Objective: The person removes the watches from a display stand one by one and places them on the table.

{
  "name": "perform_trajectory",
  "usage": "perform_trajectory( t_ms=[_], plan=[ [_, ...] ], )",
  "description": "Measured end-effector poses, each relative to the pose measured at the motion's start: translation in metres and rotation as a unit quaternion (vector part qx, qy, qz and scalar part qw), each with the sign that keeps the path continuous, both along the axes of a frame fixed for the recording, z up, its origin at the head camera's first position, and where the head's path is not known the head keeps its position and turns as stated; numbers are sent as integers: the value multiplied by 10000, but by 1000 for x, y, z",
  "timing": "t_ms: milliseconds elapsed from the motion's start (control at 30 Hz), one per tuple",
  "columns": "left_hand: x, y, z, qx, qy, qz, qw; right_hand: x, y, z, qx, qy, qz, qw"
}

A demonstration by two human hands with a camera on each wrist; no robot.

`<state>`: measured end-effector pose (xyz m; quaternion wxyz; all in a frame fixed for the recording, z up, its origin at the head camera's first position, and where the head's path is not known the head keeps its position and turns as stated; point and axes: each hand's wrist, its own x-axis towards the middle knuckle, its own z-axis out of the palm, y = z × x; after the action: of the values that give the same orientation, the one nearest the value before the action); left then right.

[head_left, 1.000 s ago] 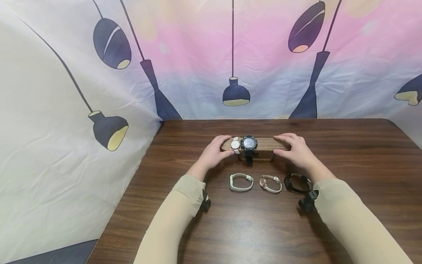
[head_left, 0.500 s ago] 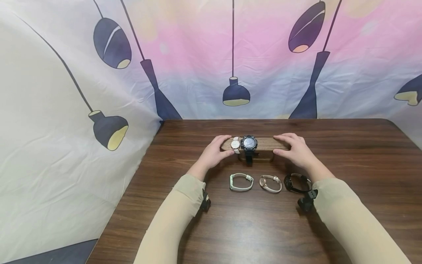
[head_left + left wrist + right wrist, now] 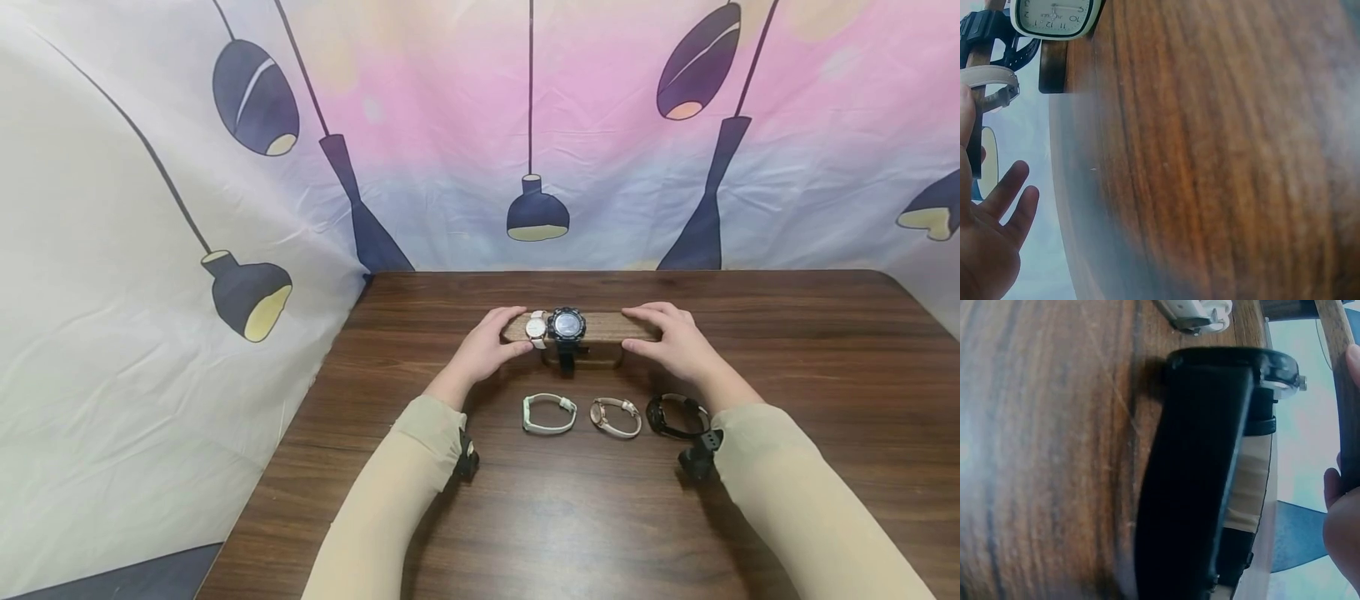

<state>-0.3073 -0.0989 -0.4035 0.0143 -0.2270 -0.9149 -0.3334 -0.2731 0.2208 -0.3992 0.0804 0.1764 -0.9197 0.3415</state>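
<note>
A wooden watch stand [image 3: 606, 327], a bar on a base, is at the back of the table. My left hand [image 3: 480, 350] grips its left end, thumb in front and fingers behind. At the other end my right hand [image 3: 678, 343] holds the bar the same way. Side by side on the bar are a white-strap watch [image 3: 536, 328], close to my left thumb, and a chunky black digital watch [image 3: 567, 324]. In the left wrist view two of my left fingers [image 3: 1021, 215] stand out straight below the bar. The right wrist view shows only part of my right hand [image 3: 1344, 528].
In front of the stand lie three watches in a row: a mint-green watch [image 3: 527, 415], a rose-gold watch [image 3: 597, 414] with a pale strap, and a black watch [image 3: 657, 413] near my right wrist. A printed cloth [image 3: 457, 217] hangs behind the brown table [image 3: 570, 525].
</note>
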Motion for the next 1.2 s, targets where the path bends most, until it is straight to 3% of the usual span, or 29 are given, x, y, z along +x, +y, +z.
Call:
perform_trajectory(
  t_ms=[433,1200],
  plan=[
    [-2,-1,6,-125,-14,-35,9999,-3,0,-2,32,4,27,10000],
    [-6,9,7,91,114,-337,9993,-4,2,-5,-17,24,19,10000]
  ],
)
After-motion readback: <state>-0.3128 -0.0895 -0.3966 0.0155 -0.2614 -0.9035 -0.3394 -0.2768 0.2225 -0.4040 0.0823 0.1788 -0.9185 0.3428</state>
